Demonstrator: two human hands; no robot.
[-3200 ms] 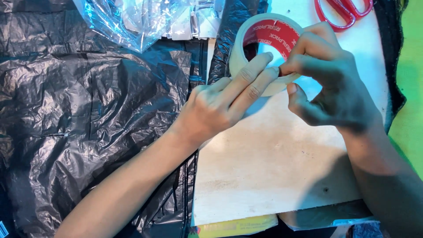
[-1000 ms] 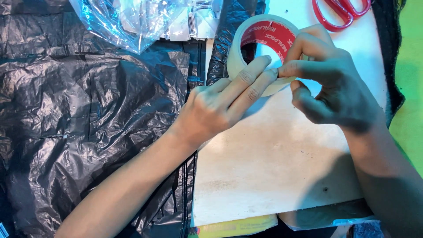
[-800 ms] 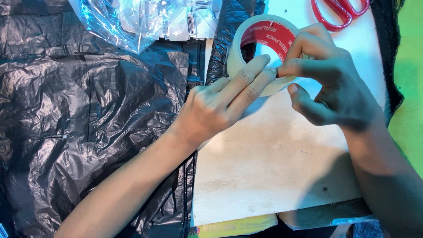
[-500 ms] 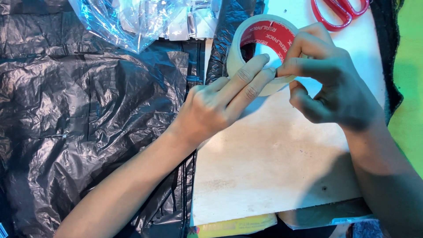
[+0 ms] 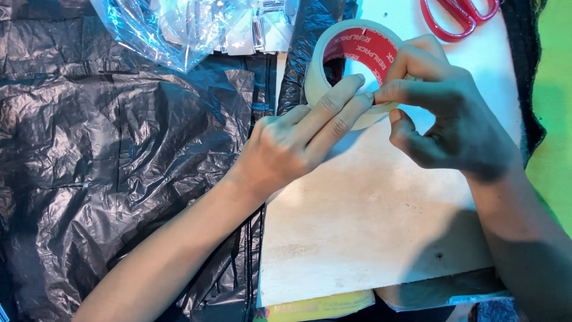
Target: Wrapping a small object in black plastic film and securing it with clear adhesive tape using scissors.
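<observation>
Gripping a roll of pale adhesive tape [image 5: 325, 56] with a red inner core, both hands meet over the far end of a light wooden board [image 5: 369, 220]. The left hand [image 5: 292, 146] lies palm down with its index and middle fingers [image 5: 336, 107] stretched straight and pressed against the near outer edge of the roll, steadying it; the other fingers of that hand are tucked under and cannot be made out. The right hand [image 5: 453, 116] curls over the roll's right side, its thumb and forefinger pinched together at the tape's surface, right at the tips of the left fingers, so the fingertips of both hands almost touch. Whether a loose tape end is caught in that pinch cannot be told. The roll stands tilted on its rim, just beyond the left fingertips and under the right knuckles. Beyond the right hand, red-handled scissors [image 5: 459, 15] lie on the board. To the left of the left hand and its forearm spreads crumpled black plastic sheeting [image 5: 119, 155], with a clear plastic bag [image 5: 179, 30] of small items at its far edge.
</observation>
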